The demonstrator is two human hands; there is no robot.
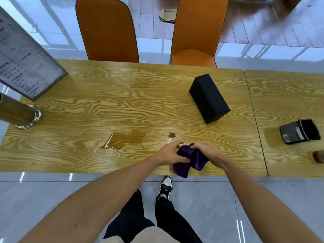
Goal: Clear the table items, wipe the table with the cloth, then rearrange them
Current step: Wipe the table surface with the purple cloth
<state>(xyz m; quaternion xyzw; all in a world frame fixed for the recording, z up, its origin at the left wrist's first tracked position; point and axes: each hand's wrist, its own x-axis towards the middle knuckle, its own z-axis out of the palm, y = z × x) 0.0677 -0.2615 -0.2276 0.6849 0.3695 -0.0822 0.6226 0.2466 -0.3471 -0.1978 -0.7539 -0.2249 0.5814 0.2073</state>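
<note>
No legible text anywhere. Framed menu board at far left carries rows of printed lines, all too blurred to read. Small black container lying on the right-hand table has a white label with a barcode, digits too small to make out. Black box shows no markings

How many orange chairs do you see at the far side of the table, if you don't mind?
2: one orange chair behind the table's left-centre, another to its right. Others may lie outside the view.
</note>
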